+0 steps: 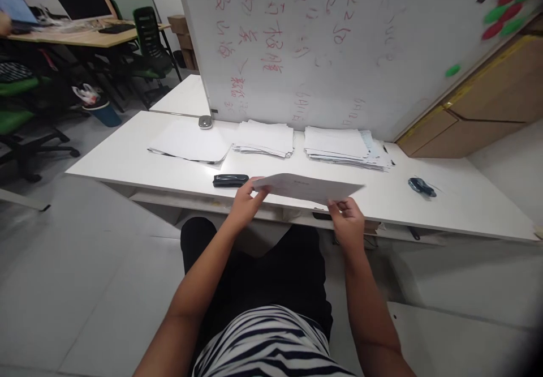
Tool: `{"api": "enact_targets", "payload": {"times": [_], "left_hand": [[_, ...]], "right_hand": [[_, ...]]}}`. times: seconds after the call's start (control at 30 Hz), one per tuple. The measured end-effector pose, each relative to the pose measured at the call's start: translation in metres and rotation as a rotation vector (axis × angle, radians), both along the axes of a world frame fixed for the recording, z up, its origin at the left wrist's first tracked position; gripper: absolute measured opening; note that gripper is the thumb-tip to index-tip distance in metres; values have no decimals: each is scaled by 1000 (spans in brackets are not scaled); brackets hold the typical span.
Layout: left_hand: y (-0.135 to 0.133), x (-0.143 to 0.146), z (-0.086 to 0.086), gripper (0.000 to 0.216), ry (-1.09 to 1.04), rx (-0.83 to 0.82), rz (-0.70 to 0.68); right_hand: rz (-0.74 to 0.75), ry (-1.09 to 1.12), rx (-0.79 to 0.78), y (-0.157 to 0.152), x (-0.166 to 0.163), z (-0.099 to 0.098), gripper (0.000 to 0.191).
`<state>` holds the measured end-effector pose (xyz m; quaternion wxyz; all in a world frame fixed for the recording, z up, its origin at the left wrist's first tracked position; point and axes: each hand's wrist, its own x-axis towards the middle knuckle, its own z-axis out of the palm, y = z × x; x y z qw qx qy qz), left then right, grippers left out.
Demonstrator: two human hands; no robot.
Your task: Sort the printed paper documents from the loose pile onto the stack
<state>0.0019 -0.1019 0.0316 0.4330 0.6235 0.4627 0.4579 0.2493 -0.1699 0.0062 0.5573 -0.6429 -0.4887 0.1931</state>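
Between my two hands a white sheet of paper (309, 187) is held above the front edge of the desk; whether it is one sheet or several I cannot tell. My left hand (248, 202) pinches its left end, thumb on the near side. At the lower right edge, my right hand (347, 218) grips it between thumb and curled fingers. A black stapler (230, 180) lies on the desk just beside my left hand. Behind the held paper are two paper stacks, a middle stack (265, 138) and a right stack (339, 144). Further left lies another paper pile (190, 142).
A whiteboard (271, 43) with red writing stands along the back of the white desk (466, 196). A small grey round-cornered object (205, 121) sits by the left pile. Toward the right end lies a dark tool (422, 187). Cardboard boxes (487, 88) lean at the back right.
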Motion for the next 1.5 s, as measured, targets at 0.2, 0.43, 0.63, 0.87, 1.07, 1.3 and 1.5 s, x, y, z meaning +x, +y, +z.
{"api": "enact_targets", "payload": {"times": [0.2,0.43,0.63,0.87,1.07,1.3,1.5], "left_hand": [[1,2,-30,27,146,36,183],[-7,-3,-25,31,-37,-80,144],[-9,-6,-17,54,-61,-330,-133],[0,-30,-20,34,742,358,293],[61,-70,-31,35,926,426,268],[81,-81,-42,31,877,276,241],[82,-81,-40,29,843,261,238]], "right_hand": [[-143,-643,85,16,-18,-38,24],[-72,-482,47,4,-18,-42,27],[151,402,-267,-18,-19,-42,44],[182,685,-373,-42,-32,-43,41],[207,738,-345,-45,-48,-29,36],[212,744,-339,-39,-57,-32,35],[192,763,-320,-36,-60,-28,32]]}}
